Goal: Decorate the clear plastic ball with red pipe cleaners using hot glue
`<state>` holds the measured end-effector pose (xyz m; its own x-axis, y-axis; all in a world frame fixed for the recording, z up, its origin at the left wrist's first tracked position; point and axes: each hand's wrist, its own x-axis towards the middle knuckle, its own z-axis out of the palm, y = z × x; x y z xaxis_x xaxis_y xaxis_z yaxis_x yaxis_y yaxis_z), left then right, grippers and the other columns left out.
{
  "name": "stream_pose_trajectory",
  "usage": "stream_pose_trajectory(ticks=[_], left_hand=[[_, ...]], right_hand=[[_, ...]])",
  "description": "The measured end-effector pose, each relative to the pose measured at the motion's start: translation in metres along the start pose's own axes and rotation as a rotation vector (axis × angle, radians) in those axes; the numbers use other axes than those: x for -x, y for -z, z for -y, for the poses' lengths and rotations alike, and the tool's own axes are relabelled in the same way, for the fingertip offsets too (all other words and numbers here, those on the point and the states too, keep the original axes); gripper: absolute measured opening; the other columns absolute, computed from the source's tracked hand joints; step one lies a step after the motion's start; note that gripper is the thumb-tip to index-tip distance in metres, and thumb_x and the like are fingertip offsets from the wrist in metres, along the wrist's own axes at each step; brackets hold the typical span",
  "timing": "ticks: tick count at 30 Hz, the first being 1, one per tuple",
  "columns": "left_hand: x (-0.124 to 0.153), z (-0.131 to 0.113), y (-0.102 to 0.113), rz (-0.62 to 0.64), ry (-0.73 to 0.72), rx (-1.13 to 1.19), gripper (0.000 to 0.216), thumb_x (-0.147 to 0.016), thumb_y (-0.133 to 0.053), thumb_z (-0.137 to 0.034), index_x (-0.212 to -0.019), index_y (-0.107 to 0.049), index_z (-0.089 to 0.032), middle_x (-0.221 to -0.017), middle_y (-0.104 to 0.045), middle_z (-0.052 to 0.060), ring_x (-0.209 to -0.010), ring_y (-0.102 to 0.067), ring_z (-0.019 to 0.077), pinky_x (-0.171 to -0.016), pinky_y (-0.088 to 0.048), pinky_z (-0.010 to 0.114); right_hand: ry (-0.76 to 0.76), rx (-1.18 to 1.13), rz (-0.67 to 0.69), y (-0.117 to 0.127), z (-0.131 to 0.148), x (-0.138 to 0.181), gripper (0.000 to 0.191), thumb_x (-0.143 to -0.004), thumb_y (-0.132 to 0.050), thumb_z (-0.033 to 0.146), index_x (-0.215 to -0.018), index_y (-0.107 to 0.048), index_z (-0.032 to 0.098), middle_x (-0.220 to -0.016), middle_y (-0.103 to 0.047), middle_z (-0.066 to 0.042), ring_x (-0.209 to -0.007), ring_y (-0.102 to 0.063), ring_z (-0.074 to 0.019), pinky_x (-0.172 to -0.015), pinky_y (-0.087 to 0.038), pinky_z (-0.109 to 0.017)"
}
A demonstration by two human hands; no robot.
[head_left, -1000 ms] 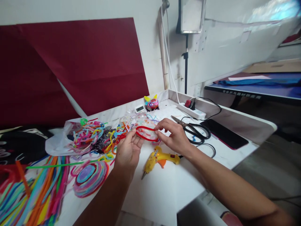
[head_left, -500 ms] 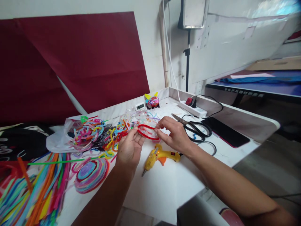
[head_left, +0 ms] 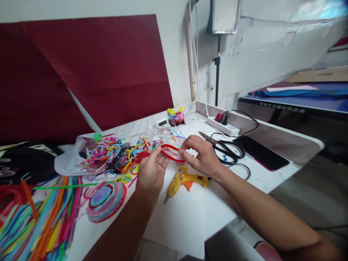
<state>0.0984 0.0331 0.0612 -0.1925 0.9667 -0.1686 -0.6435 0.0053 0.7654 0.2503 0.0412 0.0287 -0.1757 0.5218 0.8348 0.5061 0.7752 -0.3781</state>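
Both hands hold a red pipe cleaner (head_left: 171, 152) bent into a flat loop above the white table (head_left: 190, 217). My left hand (head_left: 150, 172) pinches its left end with fingers closed. My right hand (head_left: 202, 156) pinches the right end between thumb and fingertips. A yellow glue gun (head_left: 185, 180) lies on the table just below the loop. A heap of short coloured pipe cleaner scraps (head_left: 114, 156) sits to the left of my left hand.
Black scissors (head_left: 225, 148), a black phone (head_left: 261, 152) and a power strip (head_left: 225, 127) lie at the right. A coiled multicolour disc (head_left: 104, 201) and long pipe cleaners (head_left: 35, 221) lie at the left. A small colourful toy (head_left: 176, 116) and a timer (head_left: 162, 123) stand at the back.
The view shifted slightly. Both hands keep their hold on the red loop and have hardly moved; the fingers of my right hand have worked a little along it.
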Motion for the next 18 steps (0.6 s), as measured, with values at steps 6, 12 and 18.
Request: stream_pose_trajectory(ticks=[6,12,18], left_hand=[[0.0019,0.0009,-0.0006,-0.013,-0.005,0.005,0.018,-0.085,-0.052,0.0,-0.074,-0.062,-0.01,-0.071,-0.072,0.007,-0.065,-0.071,0.0125,-0.081,-0.059,0.029],[0.0017,0.0044,0.0012,0.008,-0.013,0.007,0.018,-0.084,-0.053,0.0,-0.072,-0.061,-0.01,-0.068,-0.071,0.005,-0.064,-0.07,0.012,-0.084,-0.058,0.03],[0.0011,0.0056,0.002,0.007,-0.036,0.021,0.015,-0.081,-0.056,0.0,-0.073,-0.062,-0.009,-0.07,-0.071,0.006,-0.066,-0.071,0.0133,-0.085,-0.058,0.031]], right_hand=[[-0.021,0.007,-0.001,-0.0004,0.0007,0.0,0.013,-0.087,-0.056,0.02,-0.074,-0.054,0.02,-0.074,-0.059,-0.003,-0.071,-0.053,-0.0162,-0.068,-0.042,-0.03],[-0.068,-0.015,-0.018,-0.001,0.0003,0.0007,0.014,-0.084,-0.059,0.019,-0.071,-0.054,0.019,-0.071,-0.059,-0.003,-0.067,-0.055,-0.0152,-0.063,-0.042,-0.028],[-0.108,-0.031,-0.012,-0.001,0.0011,0.0003,0.012,-0.085,-0.059,0.021,-0.073,-0.055,0.02,-0.072,-0.06,-0.002,-0.068,-0.055,-0.0148,-0.062,-0.042,-0.027]])
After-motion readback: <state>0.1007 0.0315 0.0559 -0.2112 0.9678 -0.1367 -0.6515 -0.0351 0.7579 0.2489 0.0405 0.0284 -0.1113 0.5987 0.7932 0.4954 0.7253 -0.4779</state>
